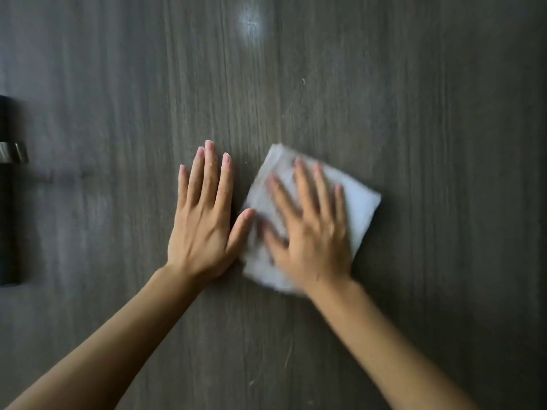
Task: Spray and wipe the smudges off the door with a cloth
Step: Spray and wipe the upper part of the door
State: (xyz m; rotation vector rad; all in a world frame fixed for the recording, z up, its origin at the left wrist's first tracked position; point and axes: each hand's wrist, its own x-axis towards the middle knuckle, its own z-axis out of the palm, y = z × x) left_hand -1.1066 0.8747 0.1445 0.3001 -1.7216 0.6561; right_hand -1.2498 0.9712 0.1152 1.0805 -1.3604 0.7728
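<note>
Dark wood-grain door (414, 113) fills the view; left hand (204, 220) lies flat on it, fingers straight; right hand (310, 229), fingers spread, presses a folded white cloth (362, 205) mid-panel; black lock plate (7, 202) at the door's left edge.

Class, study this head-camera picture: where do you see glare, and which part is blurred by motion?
Head view: a pale glare spot sits high on the door; the right hand and the white cloth under it are smeared by motion; the left hand, flat on the door, looks sharper.
</note>
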